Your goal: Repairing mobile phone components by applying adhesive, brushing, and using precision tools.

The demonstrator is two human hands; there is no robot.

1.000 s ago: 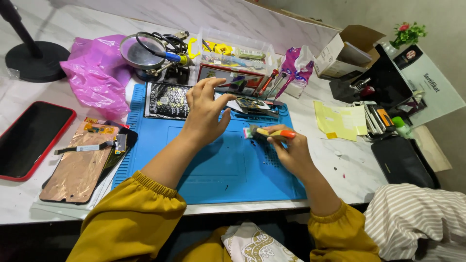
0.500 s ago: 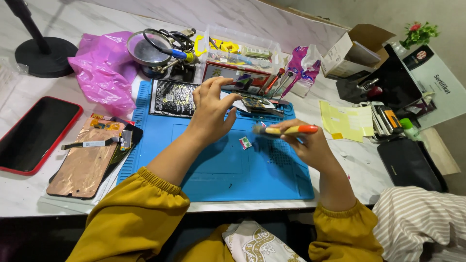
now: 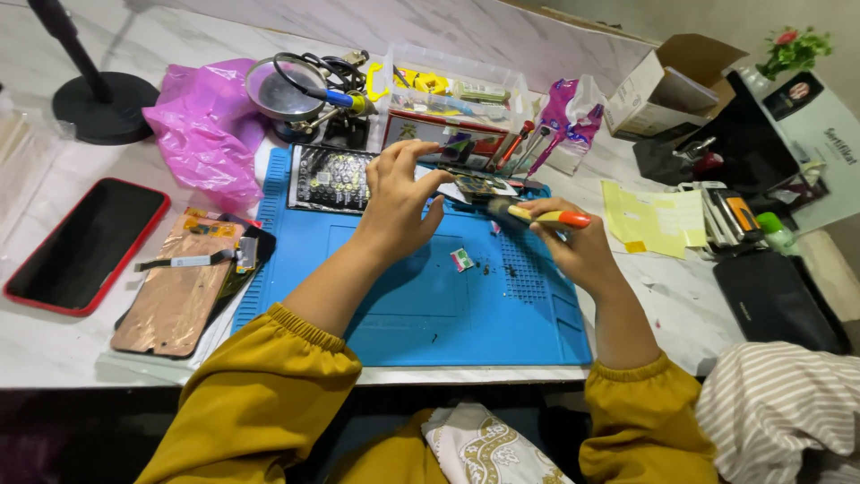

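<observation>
While both hands work above the blue mat (image 3: 421, 305), the right hand (image 3: 573, 255) grips an orange-handled tool (image 3: 542, 215).

The tool lies level across the fingers, its dark tip pointing toward the left hand (image 3: 399, 202), which pinches a small circuit board (image 3: 475, 185) at the mat's far edge. A tiny chip (image 3: 461, 260) rests on the mat just below, between the two hands. On the bench (image 3: 54, 350) to the left sit a copper-backed screen (image 3: 179, 291) and a red-edged phone (image 3: 81, 246), with a pink bag (image 3: 206, 130) behind; yellow notes (image 3: 654, 220) lie to the right.
</observation>
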